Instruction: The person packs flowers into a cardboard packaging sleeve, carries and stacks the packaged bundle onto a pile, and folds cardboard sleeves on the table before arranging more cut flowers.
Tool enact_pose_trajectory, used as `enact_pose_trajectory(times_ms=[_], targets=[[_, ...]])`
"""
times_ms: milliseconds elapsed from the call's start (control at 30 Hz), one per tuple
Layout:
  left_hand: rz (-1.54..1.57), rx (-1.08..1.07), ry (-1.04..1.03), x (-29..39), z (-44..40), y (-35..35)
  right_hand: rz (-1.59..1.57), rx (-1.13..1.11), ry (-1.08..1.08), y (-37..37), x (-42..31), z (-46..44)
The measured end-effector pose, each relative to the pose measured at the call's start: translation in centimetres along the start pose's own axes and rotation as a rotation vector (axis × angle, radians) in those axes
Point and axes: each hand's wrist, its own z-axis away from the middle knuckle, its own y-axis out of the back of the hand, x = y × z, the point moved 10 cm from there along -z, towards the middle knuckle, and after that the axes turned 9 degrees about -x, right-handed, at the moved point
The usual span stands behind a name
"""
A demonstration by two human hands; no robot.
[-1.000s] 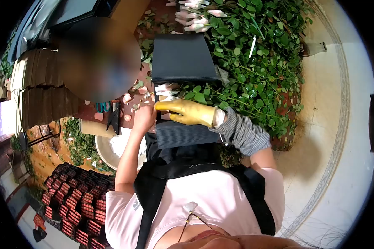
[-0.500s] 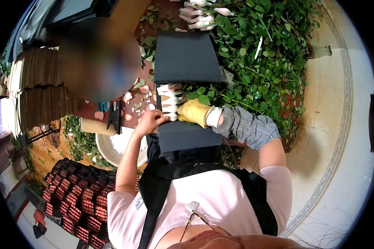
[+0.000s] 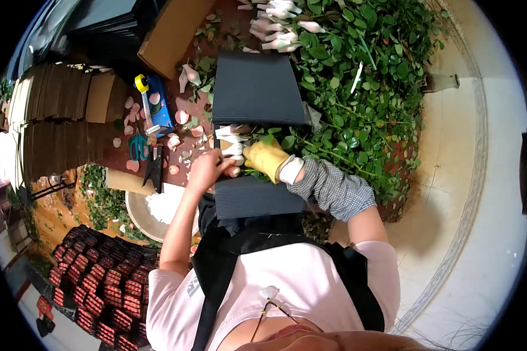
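My left hand [image 3: 207, 169], bare, pinches the head of a rose [image 3: 233, 171] at the near end of a row of sleeved rose heads [image 3: 231, 139]. Right beside it, my right hand [image 3: 266, 160] in a yellow glove is closed around the rose's stem just behind the head; its fingertips are partly hidden. The row lies between two dark folded sheets: a smooth upper flap [image 3: 257, 88] and a ribbed lower part [image 3: 257, 198] close to my body. Green leaves stick out past the glove.
Leafy rose stems [image 3: 363, 105] pile up at right, with more sleeved heads [image 3: 275, 26] at the top. On the left are a tape dispenser [image 3: 158, 111], teal scissors [image 3: 138, 147], a black clip-like tool [image 3: 153, 169], a bowl [image 3: 136, 216], stacked cardboard [image 3: 58, 134] and loose petals.
My left fingers have moved onto the nearest rose head, with the gloved hand still close beside it. The view has shifted slightly; a blurred patch at upper left is gone, exposing the tape dispenser.
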Motion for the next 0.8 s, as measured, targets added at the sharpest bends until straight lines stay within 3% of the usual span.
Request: enact_pose_trajectory(times_ms=[33,67,100,167,200,233,300,367,400,433,500,533,567,600,700,767,800], targets=[[-0.124,-0.064,0.032,0.7,-0.4,-0.5,-0.030,0.121,-0.044,0.9,-0.2,0.3],[0.080,-0.093,0.068,0.5,-0.3,-0.2,-0.103,-0.009,-0.017,-0.1,0.2,-0.5],[0.082,-0.098,0.072,0.1,0.0,-0.5,-0.117,-0.007,-0.020,-1.0,0.6,-0.9],[0.328,0.017,0.004,-1.2,0.5,-0.7,0.134,0.289,0.090,-0.5,-1.0,0.1],[0.410,0.033,0.008,-2.6,0.6,-1.4,0.297,0.326,0.152,0.3,-2.1,1.2],[0.407,0.029,0.006,-3.1,0.9,-1.7,0.027,0.439,-0.005,0.9,-0.6,0.9],[1.041,0.337,0.209,-7.9,2.9,-1.1,-0.087,0.441,0.132,-0.1,-0.4,1.1],[1.281,0.438,0.124,-8.3,3.3,2.4,-0.379,0.468,0.184,-0.3,1.4,1.0],[1.149,0.478,0.013,-6.9,3.2,4.8,-0.467,0.458,0.239,1.2,1.8,2.3],[0.710,0.442,-0.065,-5.5,3.1,6.8,-0.521,0.452,0.216,3.9,1.9,4.2],[0.523,0.257,0.176,-8.9,1.7,3.2,-0.230,0.585,0.101,6.4,1.6,5.4],[0.370,0.212,0.127,-5.5,0.9,2.8,-0.186,0.425,-0.011,5.6,1.9,3.8],[0.276,0.257,0.066,-1.5,0.6,3.2,-0.184,0.426,-0.011,5.3,1.4,3.0],[0.172,0.124,0.130,0.0,-0.2,2.0,-0.070,0.419,-0.060,4.0,1.1,1.6],[0.324,0.061,0.068,0.9,-1.1,0.7,0.003,0.413,-0.104,2.0,1.3,-0.8],[0.257,0.155,0.086,-0.7,-0.6,1.0,-0.076,0.406,-0.128,2.1,1.9,-0.8],[0.351,0.300,0.023,-1.0,0.1,1.8,-0.110,0.500,-0.105,2.6,1.9,-0.1]])
